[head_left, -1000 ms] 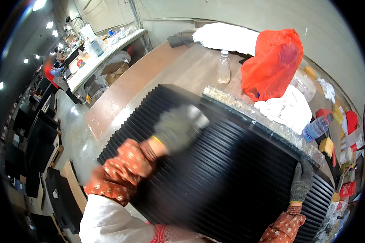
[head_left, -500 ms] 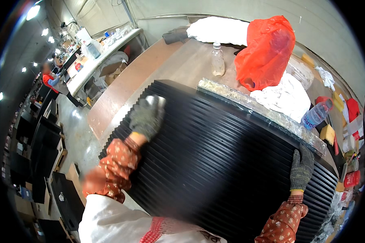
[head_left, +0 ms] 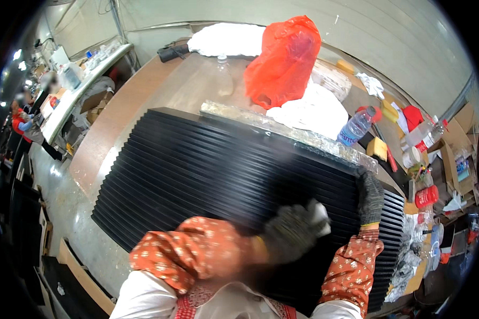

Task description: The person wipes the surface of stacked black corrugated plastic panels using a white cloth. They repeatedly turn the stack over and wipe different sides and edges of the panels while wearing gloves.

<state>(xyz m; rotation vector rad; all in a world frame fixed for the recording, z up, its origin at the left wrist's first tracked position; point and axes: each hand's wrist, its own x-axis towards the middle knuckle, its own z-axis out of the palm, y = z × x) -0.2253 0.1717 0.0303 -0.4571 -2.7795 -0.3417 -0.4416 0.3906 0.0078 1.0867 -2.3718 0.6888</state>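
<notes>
Our left hand [head_left: 290, 234] is curled round one white pad [head_left: 319, 219], fingers bent and drawn together, over the near right part of the black ribbed panel [head_left: 186, 165]; we cannot tell how firmly the pad bears on the ribs. Our right hand [head_left: 370, 198] rests on the same panel toward its right end, fingers together and stretched toward the far edge; whether it pinches that edge, we cannot tell. We wear two grey gloves [head_left: 371, 206] and two orange floral sleeves [head_left: 351, 268].

One panel lies on the brown worktop [head_left: 175, 87], right before us, with one speckled bar [head_left: 282, 128] along its far side. Beyond the bar we count one red bag [head_left: 285, 64], one white cloth [head_left: 316, 109] up against it, and one white bundle [head_left: 226, 40] behind. One clear bottle [head_left: 224, 80] stands left of the bag; one blue-labelled bottle [head_left: 355, 126] is to its right, near one yellow sponge [head_left: 377, 148]. At far left, one person [head_left: 26, 125] in a red top stands beside one white worktop [head_left: 80, 91].
</notes>
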